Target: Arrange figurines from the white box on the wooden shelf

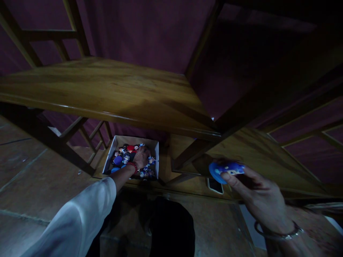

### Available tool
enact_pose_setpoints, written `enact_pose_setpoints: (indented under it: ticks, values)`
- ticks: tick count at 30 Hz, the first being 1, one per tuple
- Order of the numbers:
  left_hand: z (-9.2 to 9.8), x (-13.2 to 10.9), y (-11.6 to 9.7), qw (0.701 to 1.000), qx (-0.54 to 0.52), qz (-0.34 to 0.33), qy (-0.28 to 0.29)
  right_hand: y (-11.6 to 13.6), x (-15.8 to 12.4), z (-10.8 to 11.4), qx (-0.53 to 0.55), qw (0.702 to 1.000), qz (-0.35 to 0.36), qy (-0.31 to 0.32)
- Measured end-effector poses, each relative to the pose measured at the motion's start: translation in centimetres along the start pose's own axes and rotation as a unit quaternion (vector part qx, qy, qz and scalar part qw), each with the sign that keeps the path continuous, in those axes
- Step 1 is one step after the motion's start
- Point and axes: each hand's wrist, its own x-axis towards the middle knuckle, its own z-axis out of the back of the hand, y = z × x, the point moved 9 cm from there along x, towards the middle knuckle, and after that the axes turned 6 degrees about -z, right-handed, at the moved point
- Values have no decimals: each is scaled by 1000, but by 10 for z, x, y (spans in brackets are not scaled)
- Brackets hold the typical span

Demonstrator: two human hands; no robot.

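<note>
My right hand (264, 200), with a bracelet at the wrist, pinches a small blue figurine (232, 168) with a round light-blue base (217, 172). It holds the figurine in the air above the wooden shelf on the right. My left hand (142, 157) reaches down into an open cardboard box (157, 151) on the lower shelf. Inside the box lie several small colourful figurines (125, 158), and the left hand is among them. Its fingers point down and are too dark to make out, so what they touch is hidden.
A phone (215, 185) lies on the lower shelf's right part, under the held figurine. The upper wooden shelf (107, 89) overhangs the box, and a dark wooden post (195, 151) stands between the box and the right hand. Below is a tiled floor (40, 189).
</note>
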Motion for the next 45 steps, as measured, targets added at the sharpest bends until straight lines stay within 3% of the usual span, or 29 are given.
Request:
enact_pose_setpoints:
  ticks: [4, 10, 16, 19, 21, 26, 30, 34, 37, 45]
  values:
    - [3, -5, 1, 1000, -2, 5, -19, 7, 0, -2, 13, 1000, 3, 5]
    - [17, -16, -15, 999, 4, -11, -31, 10, -1, -7, 66, 998, 2, 24]
    - [27, -37, -61, 993, 0, -95, 72, 15, 0, -10, 111, 993, 12, 42]
    - [37, -58, -101, 975, 23, -177, 132, 18, 0, -12, 124, 991, 25, 53]
    - [53, -72, -133, 964, 14, -233, 131, 19, 0, -12, 130, 989, 35, 56]
    - [103, -99, -216, 936, -70, -336, 77, 18, -1, -15, 138, 987, 57, 65]
    - [142, -98, -253, 929, -128, -347, -31, 22, -2, -14, 135, 986, 69, 68]
    - [168, -83, -262, 935, -127, -298, -144, 26, -3, -14, 145, 984, 76, 71]
    - [176, -69, -264, 944, -94, -253, -189, 25, 0, -13, 139, 985, 86, 60]
    - [169, -42, -266, 960, -92, -189, -185, 16, 14, -5, 84, 991, 102, 20]
